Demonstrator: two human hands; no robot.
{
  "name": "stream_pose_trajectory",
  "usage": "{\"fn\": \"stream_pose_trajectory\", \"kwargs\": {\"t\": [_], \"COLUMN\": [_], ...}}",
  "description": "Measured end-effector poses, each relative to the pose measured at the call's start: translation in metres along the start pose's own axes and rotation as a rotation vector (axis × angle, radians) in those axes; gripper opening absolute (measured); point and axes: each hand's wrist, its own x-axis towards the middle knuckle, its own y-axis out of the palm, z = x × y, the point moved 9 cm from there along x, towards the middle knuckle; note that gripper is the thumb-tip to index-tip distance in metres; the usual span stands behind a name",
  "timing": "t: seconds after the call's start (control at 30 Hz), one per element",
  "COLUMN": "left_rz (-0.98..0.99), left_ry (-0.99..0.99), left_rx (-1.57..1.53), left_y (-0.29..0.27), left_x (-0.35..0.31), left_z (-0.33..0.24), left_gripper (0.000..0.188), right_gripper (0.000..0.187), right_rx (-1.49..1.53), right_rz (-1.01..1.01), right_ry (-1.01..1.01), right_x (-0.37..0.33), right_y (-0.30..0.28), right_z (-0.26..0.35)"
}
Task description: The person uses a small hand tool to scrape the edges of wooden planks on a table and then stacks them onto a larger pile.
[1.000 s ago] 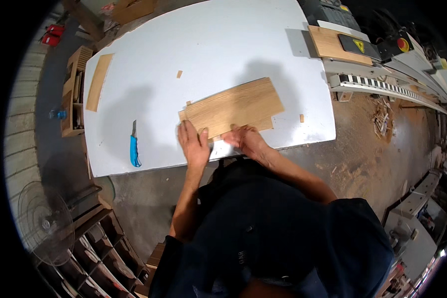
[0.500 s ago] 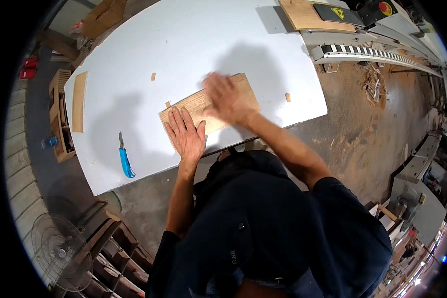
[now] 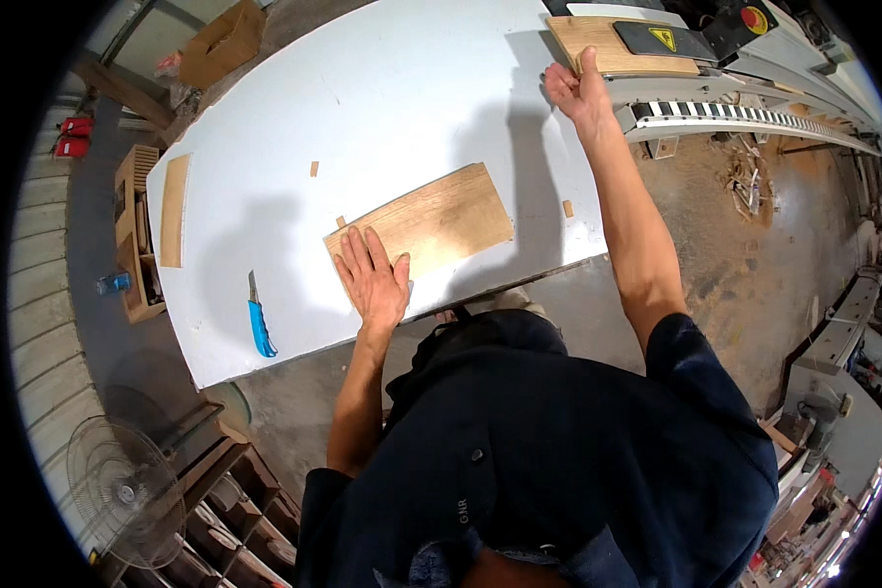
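Note:
My left hand [image 3: 375,281] lies flat, fingers spread, on the left end of a wooden board [image 3: 446,218] on the white table. My right hand [image 3: 580,93] is stretched out to the far right, at the near left corner of a second wooden board [image 3: 603,46] that sticks out of a machine. Its thumb is apart from the fingers and overlaps that board's edge; whether it presses on the wood I cannot tell. A blue-handled utility knife [image 3: 261,326] with its blade out lies left of my left hand.
The white table [image 3: 392,88] also carries a wood strip [image 3: 174,211] at its left and small wood chips [image 3: 315,169]. At the far right stands the machine with a toothed conveyor track [image 3: 715,113] and a red stop button [image 3: 754,20]. A fan [image 3: 125,493] stands at lower left.
My right hand has left the board on the table and swung far right to the board at the machine. My left hand stays on the table's board.

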Motion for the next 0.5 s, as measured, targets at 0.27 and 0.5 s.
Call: {"fn": "stream_pose_trajectory", "kwargs": {"t": [0.27,0.5], "left_rz": [-0.083,0.098], "left_ry": [-0.079,-0.367], "left_rx": [-0.488,-1.577], "left_y": [-0.039,-0.013], "left_x": [0.015,0.029], "left_z": [-0.022,-0.057], "left_gripper": [0.062,0.047], "right_gripper": [0.019,0.014], "right_rx": [0.18,-0.082], "right_rz": [0.115,0.378], "right_ry": [0.226,0.358], "right_x": [0.022,-0.221], "right_y": [-0.03,-0.01], "right_z": [-0.01,-0.17]}}
